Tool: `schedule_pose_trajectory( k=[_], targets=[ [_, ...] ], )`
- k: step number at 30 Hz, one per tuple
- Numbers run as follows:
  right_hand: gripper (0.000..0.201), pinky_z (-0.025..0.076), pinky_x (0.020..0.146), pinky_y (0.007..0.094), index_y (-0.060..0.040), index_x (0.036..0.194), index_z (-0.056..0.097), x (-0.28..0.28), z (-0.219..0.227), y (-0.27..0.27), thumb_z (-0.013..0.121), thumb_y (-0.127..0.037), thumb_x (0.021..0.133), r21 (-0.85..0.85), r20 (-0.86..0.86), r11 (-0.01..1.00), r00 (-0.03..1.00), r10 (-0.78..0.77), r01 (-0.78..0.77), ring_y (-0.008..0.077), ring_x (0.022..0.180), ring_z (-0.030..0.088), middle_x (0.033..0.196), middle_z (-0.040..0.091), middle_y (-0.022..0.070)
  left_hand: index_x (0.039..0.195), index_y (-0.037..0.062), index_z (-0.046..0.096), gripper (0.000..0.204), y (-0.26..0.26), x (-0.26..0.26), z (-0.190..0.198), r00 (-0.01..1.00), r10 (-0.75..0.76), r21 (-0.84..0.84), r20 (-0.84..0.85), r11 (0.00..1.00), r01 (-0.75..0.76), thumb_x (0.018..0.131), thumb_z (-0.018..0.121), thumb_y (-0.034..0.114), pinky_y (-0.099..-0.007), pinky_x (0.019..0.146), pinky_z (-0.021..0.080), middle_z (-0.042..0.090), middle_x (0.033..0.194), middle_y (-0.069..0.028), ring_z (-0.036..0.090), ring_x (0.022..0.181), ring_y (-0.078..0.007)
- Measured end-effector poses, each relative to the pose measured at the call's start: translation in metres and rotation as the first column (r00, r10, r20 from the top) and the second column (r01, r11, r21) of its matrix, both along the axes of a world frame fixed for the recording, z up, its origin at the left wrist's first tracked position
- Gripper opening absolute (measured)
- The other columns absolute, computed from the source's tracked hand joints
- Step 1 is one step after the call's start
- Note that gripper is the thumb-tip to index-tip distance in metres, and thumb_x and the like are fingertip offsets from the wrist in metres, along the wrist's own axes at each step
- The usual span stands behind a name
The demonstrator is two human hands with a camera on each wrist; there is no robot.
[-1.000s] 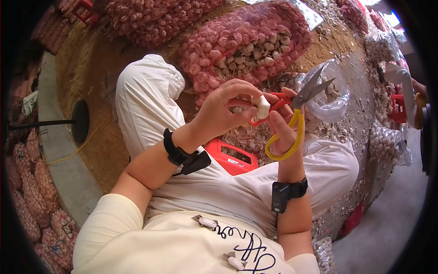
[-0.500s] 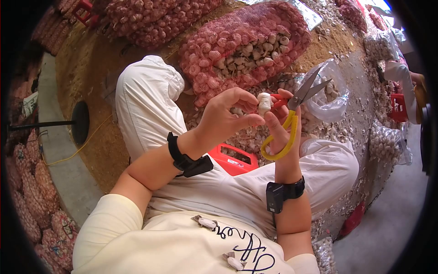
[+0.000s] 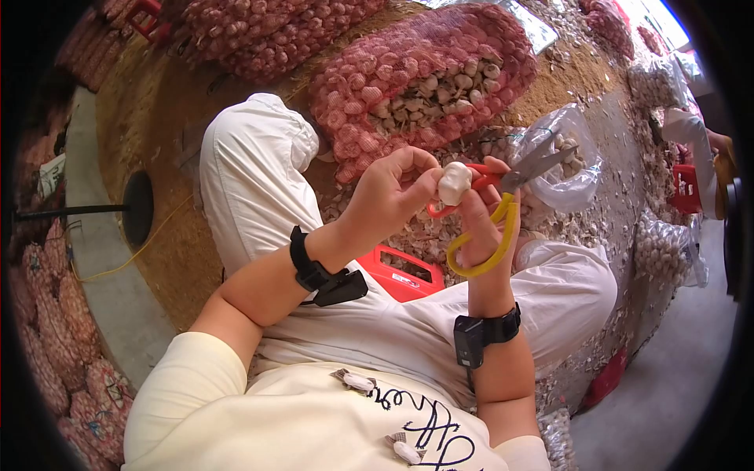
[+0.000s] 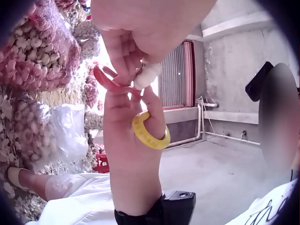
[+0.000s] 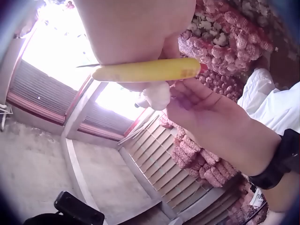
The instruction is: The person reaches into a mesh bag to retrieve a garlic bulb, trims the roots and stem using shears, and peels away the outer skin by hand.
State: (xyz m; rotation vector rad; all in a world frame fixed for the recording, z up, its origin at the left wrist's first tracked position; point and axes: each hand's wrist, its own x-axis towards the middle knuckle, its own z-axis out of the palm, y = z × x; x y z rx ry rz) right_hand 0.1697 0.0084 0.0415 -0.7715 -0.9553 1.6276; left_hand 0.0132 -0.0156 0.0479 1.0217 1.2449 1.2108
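A peeled-looking white garlic bulb [image 3: 453, 184] is held up between my two hands over my lap. My left hand [image 3: 393, 188] pinches its left side with thumb and fingertips, as the right wrist view shows too. On the other side, my right hand [image 3: 483, 224] steadies the bulb with thumb and fingertips. That same hand carries a pair of scissors [image 3: 538, 166], blades parted and pointing away to the upper right. One scissor handle is a yellow loop [image 4: 151, 133] hanging about the thumb; the other, a red loop [image 4: 108, 80], lies partly hidden behind the fingers.
Ahead lies a red mesh sack [image 3: 345, 102], its opening full of garlic bulbs. To its right a clear plastic bag [image 3: 577, 192] holds more bulbs. A red plastic stool [image 3: 404, 275] sits between my legs, with garlic skins scattered over the floor. A black stand base [image 3: 139, 208] is at left.
My left hand let go of the bulb, opened beside it, then came back to pinch it. The bulb has been turned in my right fingers. The scissors stay in my right hand.
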Motion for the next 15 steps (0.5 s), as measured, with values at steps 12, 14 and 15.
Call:
schedule_pose_trajectory(
  k=[12, 14, 15],
  targets=[
    [0.041, 0.053, 0.063, 0.0259, -0.005, 0.126, 0.045, 0.007, -0.008, 0.007, 0.063, -0.01, 0.09, -0.14, 0.126, 0.978, 0.977, 0.174, -0.156, 0.0132, 0.076, 0.062, 0.099, 0.061, 0.0077, 0.093, 0.0029, 0.058, 0.011, 0.007, -0.008, -0.011, 0.772, 0.156, 0.53, -0.616, 0.807, 0.26, 0.085, 0.065, 0.003, -0.0283, 0.068, 0.052, 0.064, 0.09, -0.0057, 0.063, 0.081, -0.0129],
    [0.039, 0.052, 0.06, 0.025, -0.0056, 0.125, 0.047, 0.009, -0.013, 0.009, 0.063, -0.009, 0.09, -0.144, 0.057, 0.966, 0.972, 0.227, -0.217, 0.0126, 0.073, 0.061, 0.097, 0.062, 0.0071, 0.092, 0.0038, 0.06, 0.008, 0.006, -0.009, -0.015, 0.816, 0.151, 0.511, -0.558, 0.838, 0.194, 0.086, 0.065, 0.006, -0.0296, 0.066, 0.052, 0.064, 0.088, -0.0073, 0.063, 0.077, -0.0159],
    [0.039, 0.051, 0.056, 0.0248, -0.0067, 0.123, 0.047, 0.006, -0.011, 0.008, 0.065, -0.008, 0.089, -0.2, -0.011, 0.953, 0.974, 0.228, -0.226, 0.0118, 0.071, 0.061, 0.095, 0.063, 0.0072, 0.09, 0.0048, 0.061, 0.006, 0.006, -0.007, -0.017, 0.856, 0.146, 0.474, -0.495, 0.872, 0.125, 0.086, 0.064, 0.008, -0.0309, 0.065, 0.052, 0.064, 0.087, -0.009, 0.063, 0.073, -0.019]
  ],
)
